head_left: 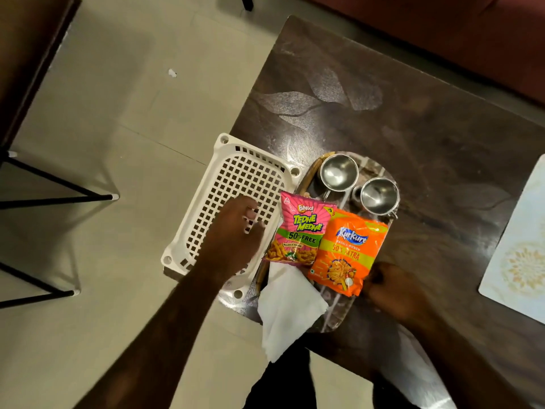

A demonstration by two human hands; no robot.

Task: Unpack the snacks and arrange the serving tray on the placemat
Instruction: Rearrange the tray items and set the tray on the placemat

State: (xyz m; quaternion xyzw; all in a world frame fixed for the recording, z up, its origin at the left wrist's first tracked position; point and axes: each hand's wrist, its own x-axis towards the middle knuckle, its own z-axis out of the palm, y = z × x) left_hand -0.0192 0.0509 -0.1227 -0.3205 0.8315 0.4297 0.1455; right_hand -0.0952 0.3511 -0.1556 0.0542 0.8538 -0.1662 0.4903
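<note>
An oval serving tray (pixel 380 168) lies on the dark table. It carries two steel bowls (pixel 339 172) (pixel 379 195), a pink Bingo snack packet (pixel 299 231), an orange Kurkure packet (pixel 348 252) and a white napkin (pixel 287 308) hanging over its near edge. My left hand (pixel 236 237) hovers over the white basket, fingers apart, just left of the pink packet. My right hand (pixel 392 287) is at the orange packet's lower right corner, fingers curled at the packet and tray edge. The placemat (pixel 519 249) lies at the right.
An empty white plastic mesh basket (pixel 236 184) overhangs the table's left edge beside the tray. Black metal furniture legs (pixel 59 199) stand on the tiled floor at the left. A reddish sofa (pixel 442 31) runs behind the table.
</note>
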